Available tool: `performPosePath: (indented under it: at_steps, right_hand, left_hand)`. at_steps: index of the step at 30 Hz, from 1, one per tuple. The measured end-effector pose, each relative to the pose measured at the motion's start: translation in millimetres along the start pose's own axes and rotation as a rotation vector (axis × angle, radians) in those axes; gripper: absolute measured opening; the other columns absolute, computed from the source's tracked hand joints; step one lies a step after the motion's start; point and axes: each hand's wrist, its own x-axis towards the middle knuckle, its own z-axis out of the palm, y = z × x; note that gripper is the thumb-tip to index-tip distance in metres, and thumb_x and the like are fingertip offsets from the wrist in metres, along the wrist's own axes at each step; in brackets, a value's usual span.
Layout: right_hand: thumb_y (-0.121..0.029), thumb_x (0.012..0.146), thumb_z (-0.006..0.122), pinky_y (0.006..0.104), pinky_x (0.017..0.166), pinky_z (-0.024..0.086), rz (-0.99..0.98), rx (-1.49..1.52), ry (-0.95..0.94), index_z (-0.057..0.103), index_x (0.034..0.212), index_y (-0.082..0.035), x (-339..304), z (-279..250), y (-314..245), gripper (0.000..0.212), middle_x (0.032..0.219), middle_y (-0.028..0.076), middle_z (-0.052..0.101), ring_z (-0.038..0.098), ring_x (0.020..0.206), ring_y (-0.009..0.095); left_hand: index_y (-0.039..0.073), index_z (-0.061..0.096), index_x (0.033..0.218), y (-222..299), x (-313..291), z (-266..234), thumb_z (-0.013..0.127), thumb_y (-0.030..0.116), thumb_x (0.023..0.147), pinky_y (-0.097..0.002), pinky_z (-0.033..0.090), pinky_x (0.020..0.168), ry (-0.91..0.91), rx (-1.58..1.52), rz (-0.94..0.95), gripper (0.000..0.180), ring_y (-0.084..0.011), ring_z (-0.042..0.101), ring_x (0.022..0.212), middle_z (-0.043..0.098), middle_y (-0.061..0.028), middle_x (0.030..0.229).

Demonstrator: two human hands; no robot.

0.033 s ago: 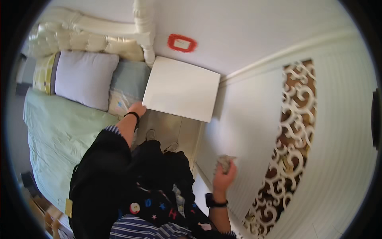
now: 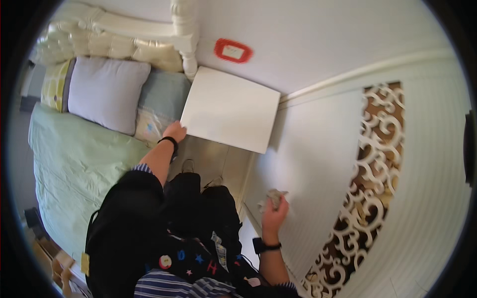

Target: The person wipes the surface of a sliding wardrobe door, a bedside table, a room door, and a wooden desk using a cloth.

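Observation:
My left hand (image 2: 175,131) is at the front left corner of a white nightstand (image 2: 231,108), beside the bed. Its fingers are curled in against that corner, and whatever lies inside them is hidden. On the right, my right hand (image 2: 275,217) grips a crumpled grey-beige cloth (image 2: 274,199), held up in front of a white panel (image 2: 303,164). The cloth bunches out above the fingers and touches nothing else that I can make out.
A bed with a pale green cover (image 2: 79,159) fills the left. A grey pillow (image 2: 107,92) leans on its tufted headboard (image 2: 104,42). A red-framed wall switch (image 2: 233,51) is above the nightstand. Brown scrollwork (image 2: 370,184) runs down the right panel.
My right hand has moved a little left with the cloth. The left hand stays at the nightstand corner, while the whole view has shifted slightly.

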Motion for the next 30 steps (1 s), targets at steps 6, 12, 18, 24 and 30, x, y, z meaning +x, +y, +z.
performPosePath:
  at_steps: [6, 12, 18, 24, 30]
  right_hand:
    - [-0.033, 0.095, 0.068, 0.0516, 0.096, 0.044, -0.299, -0.166, -0.242, 0.058, 0.129, 0.004, 120, 268, 48, 0.052, 0.114, 0.023, 0.063, 0.056, 0.106, 0.042]
    - [-0.025, 0.089, 0.072, 0.0503, 0.089, 0.049, -0.449, -0.207, -0.123, 0.06, 0.113, 0.001, 155, 429, -55, 0.037, 0.108, 0.021, 0.061, 0.057, 0.1, 0.041]
    - [-0.023, 0.084, 0.076, 0.0457, 0.083, 0.052, -0.659, 0.02, -0.311, 0.064, 0.115, -0.007, 90, 437, -57, 0.037, 0.105, 0.013, 0.062, 0.06, 0.096, 0.035]
    - [-0.024, 0.087, 0.072, 0.0474, 0.078, 0.051, -0.456, -0.179, 0.049, 0.065, 0.103, -0.003, 124, 405, 16, 0.027, 0.102, 0.016, 0.063, 0.061, 0.091, 0.037]
    - [-0.023, 0.093, 0.066, 0.0468, 0.076, 0.052, -0.454, -0.258, 0.055, 0.062, 0.102, 0.001, 122, 417, 16, 0.025, 0.1, 0.018, 0.062, 0.06, 0.091, 0.038]
  left_hand:
    - [0.0, 0.054, 0.124, 0, 53, 57, 0.055, 0.042, 0.099, -0.0512, 0.051, 0.098, 0.348, -0.099, -0.145, 0.049, -0.0412, 0.058, 0.12, 0.063, -0.0248, 0.124]
    - [0.0, 0.048, 0.11, -21, 103, 100, 0.046, 0.044, 0.106, -0.0598, 0.051, 0.078, 0.527, -0.269, 0.142, 0.044, -0.0521, 0.063, 0.092, 0.065, -0.0306, 0.105]
    - [0.001, 0.051, 0.11, -34, 101, 81, 0.054, 0.04, 0.103, -0.053, 0.056, 0.075, 0.462, 0.081, 0.27, 0.04, -0.0456, 0.068, 0.092, 0.067, -0.0253, 0.113]
    - [0.005, 0.05, 0.147, 8, 92, 75, 0.066, 0.05, 0.091, -0.0574, 0.031, 0.118, 0.562, 0.434, 0.944, 0.073, -0.0322, 0.039, 0.147, 0.043, -0.0143, 0.157]
    - [-0.008, 0.046, 0.144, 33, 96, 87, 0.066, 0.06, 0.087, -0.0563, 0.031, 0.117, 0.38, 0.272, 1.067, 0.091, -0.0373, 0.041, 0.143, 0.045, -0.0219, 0.153]
